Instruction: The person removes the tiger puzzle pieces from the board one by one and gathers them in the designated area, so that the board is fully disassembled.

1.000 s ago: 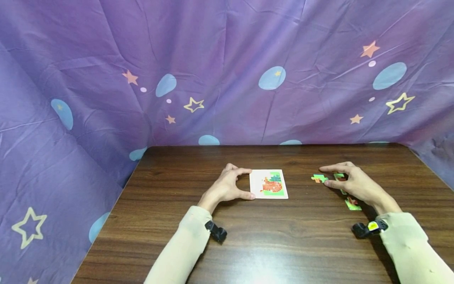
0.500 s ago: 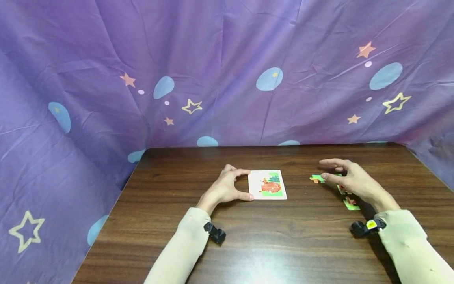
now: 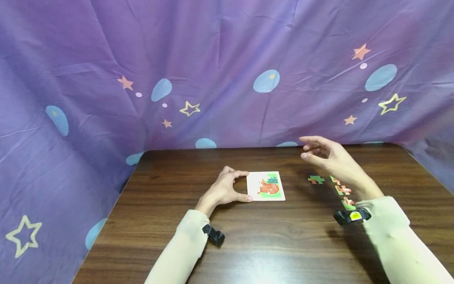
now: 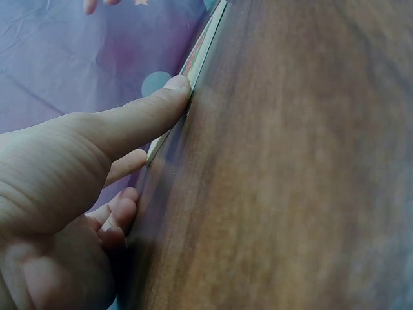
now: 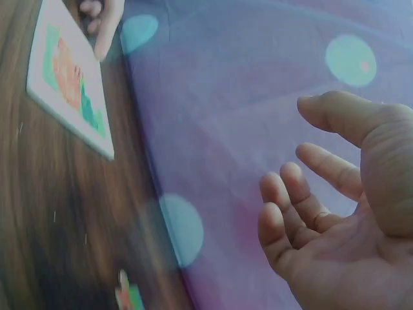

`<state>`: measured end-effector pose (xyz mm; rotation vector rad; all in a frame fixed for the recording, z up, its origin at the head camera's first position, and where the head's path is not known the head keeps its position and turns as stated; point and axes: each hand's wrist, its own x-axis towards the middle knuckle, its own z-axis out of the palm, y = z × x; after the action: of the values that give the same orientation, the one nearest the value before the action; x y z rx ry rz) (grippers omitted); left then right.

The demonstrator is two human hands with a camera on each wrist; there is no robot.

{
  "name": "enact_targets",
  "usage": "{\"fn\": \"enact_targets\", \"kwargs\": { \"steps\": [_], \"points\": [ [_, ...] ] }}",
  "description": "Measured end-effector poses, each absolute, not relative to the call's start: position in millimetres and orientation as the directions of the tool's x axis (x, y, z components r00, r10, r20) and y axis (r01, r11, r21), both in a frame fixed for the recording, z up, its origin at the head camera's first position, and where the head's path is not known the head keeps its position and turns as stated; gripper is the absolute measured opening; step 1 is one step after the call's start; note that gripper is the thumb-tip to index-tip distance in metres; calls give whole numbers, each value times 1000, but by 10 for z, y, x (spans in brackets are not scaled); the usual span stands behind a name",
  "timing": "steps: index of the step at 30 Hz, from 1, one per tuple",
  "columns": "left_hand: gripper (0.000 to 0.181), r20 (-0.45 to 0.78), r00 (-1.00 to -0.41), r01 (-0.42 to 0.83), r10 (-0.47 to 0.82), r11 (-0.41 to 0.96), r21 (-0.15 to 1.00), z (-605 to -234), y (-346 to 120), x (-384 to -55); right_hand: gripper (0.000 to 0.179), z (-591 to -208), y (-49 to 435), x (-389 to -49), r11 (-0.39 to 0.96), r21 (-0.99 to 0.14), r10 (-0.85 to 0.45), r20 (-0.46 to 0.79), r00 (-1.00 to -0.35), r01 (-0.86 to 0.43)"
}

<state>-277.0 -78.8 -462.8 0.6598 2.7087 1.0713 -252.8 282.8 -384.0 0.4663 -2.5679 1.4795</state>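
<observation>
White square puzzle board point(image 3: 253, 184) lay flat on the brown wooden desk point(image 3: 283, 236), its left side gripped by the left hand point(image 3: 221, 189). The right hand point(image 3: 333, 161), fingers loosely parted, hung raised near green-and-orange jigsaw pieces point(image 3: 316, 180).

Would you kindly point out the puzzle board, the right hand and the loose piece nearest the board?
Puzzle board point(image 3: 253, 186), head view: its bare white area.
Right hand point(image 3: 334, 159), head view: middle of the hand.
Loose piece point(image 3: 315, 180), head view: its middle.

Your sleeves point(image 3: 181, 248) are pale cream; at their cuffs point(image 3: 198, 218) sit black devices point(image 3: 214, 235), the right bearing a yellow label point(image 3: 355, 215).
</observation>
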Motion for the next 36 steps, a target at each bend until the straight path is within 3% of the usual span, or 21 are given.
{"fn": "enact_targets", "kwargs": {
  "steps": [5,15,27,36],
  "points": [
    [90,21,-890,348,455,649,676,-4595,-795,-2739,52,-3819,2528,-2596,386,-842,-250,299,-921,-378],
    [95,38,-893,353,448,647,675,-4715,-782,-2835,48,-4090,2083,-2691,255,-911,-318,236,-918,-323],
    [90,31,-891,355,452,654,667,-4621,-793,-2760,50,-4497,2035,-2762,263,-935,-409,115,-905,-238],
    [91,-10,-893,325,450,661,677,-4532,-768,-2711,50,-4591,2077,-2775,329,-915,-433,74,-898,-235]
  ]
}}
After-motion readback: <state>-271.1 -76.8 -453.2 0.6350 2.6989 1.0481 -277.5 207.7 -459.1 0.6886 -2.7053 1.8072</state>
